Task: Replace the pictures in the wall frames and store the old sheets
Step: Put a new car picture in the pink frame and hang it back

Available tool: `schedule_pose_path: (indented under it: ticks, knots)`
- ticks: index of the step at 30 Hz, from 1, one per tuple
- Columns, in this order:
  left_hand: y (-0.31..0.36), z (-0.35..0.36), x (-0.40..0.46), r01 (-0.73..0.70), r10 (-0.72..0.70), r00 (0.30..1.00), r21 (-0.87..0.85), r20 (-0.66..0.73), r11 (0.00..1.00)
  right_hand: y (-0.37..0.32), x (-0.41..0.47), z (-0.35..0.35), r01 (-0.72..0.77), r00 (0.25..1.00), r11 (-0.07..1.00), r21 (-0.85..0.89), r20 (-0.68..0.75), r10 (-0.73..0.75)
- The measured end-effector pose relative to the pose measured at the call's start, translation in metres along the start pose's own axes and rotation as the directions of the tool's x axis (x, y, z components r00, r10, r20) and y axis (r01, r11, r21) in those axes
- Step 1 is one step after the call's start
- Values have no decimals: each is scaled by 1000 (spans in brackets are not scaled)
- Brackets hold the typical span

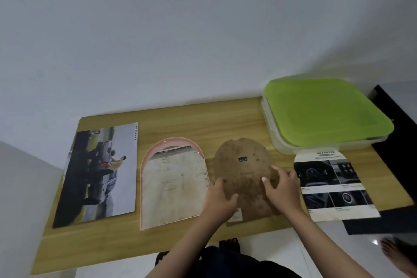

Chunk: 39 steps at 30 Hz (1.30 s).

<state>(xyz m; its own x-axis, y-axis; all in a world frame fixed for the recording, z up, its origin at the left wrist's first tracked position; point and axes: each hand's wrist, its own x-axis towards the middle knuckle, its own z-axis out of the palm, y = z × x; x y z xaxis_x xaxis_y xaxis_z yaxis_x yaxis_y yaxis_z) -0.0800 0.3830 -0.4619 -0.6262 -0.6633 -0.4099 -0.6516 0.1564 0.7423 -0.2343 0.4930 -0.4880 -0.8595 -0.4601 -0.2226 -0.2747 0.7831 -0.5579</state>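
A brown arch-shaped backing board [242, 167] lies on the wooden table [180, 119], with a small black hanger near its top. My left hand [220, 200] grips its lower left edge. My right hand [282, 187] presses on its right side, fingers spread. Left of it lies a pink arch-shaped frame [173, 184], face up, with a pale printed sheet inside. A car picture sheet [99, 174] lies at the far left. A dark brochure sheet [334, 185] with several car interior photos lies at the right. A pale paper corner [234, 216] sticks out under the board.
A clear plastic box with a green lid [322, 110] stands at the table's back right. A black surface [392, 133] runs along the right edge. White wall rises behind the table. Another person's bare foot [397, 257] is on the floor at the lower right.
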Motion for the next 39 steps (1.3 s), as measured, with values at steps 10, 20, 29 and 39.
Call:
schedule_pose_path:
  ticks: [10,20,29,39]
  knots:
    - [7,18,8,145,-156,983,-107,-99,984,14,9,-6,72,993,997,-28,93,-69]
    - [-13,-16,0,22,-76,956,-186,-285,982,-10,0,-2,78,995,969,236,43,-91]
    - [-81,-81,-26,183,-248,868,-187,-429,965,-76,-36,53,308,921,932,192,184,-343]
    - [-120,-115,-31,278,-294,834,-106,-467,955,-123,-46,91,345,872,932,108,329,-361]
